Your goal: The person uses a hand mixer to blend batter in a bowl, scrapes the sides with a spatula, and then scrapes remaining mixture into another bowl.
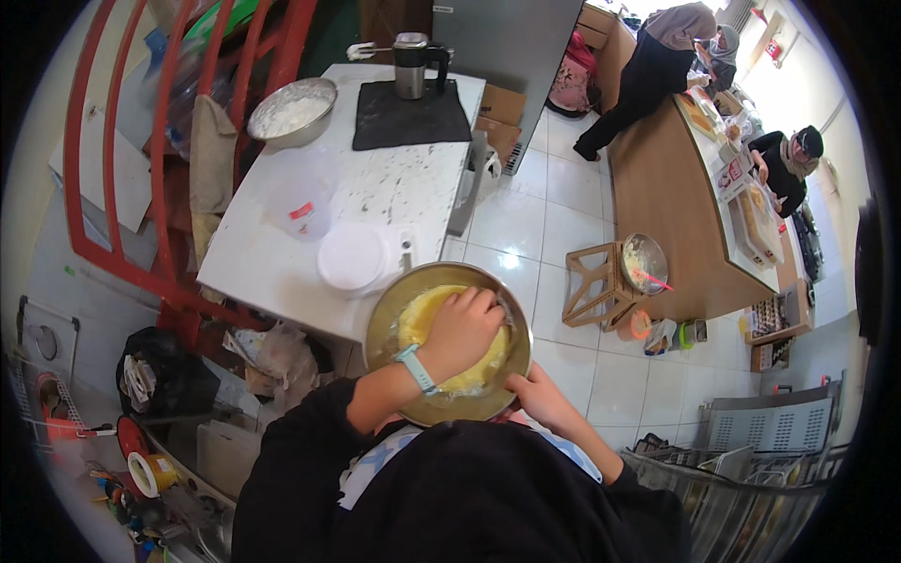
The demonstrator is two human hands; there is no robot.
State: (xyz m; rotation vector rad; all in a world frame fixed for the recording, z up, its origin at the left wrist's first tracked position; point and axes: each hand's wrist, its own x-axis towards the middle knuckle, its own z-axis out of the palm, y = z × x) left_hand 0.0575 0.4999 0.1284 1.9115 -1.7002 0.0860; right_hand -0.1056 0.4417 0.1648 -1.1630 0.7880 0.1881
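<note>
Mixture (424,315) lies in the bowl (380,328) and seems soft, slippery; the left hand (462,330) curls over it (whether its fingers hold any, I cannot tell). The right hand (540,392) grips the rim, probably the surest place.

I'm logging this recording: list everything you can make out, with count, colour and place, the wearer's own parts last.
mixing bowl: 1, silver, in front of the wearer
yellow mixture: 1 mass, yellow, inside it
table: 1, white, ahead
round container: 1, white, table's near end
clear container: 1, translucent, table
powder bowl: 1, silver, table's far left
mug: 1, silver and black, on mat
mat: 1, black, table
railing: 1, red, left
stool: 1, brown, right
stool bowl: 1, silver, on stool
counter: 1, brown, far right
co-workers: 3, dark clothing, around counter
edge clutter: too small to count
watch: 1, pale blue, left wrist
left hand: 1, black-sleeved, on mixture
right hand: 1, black-sleeved, at bowl's rim
</note>
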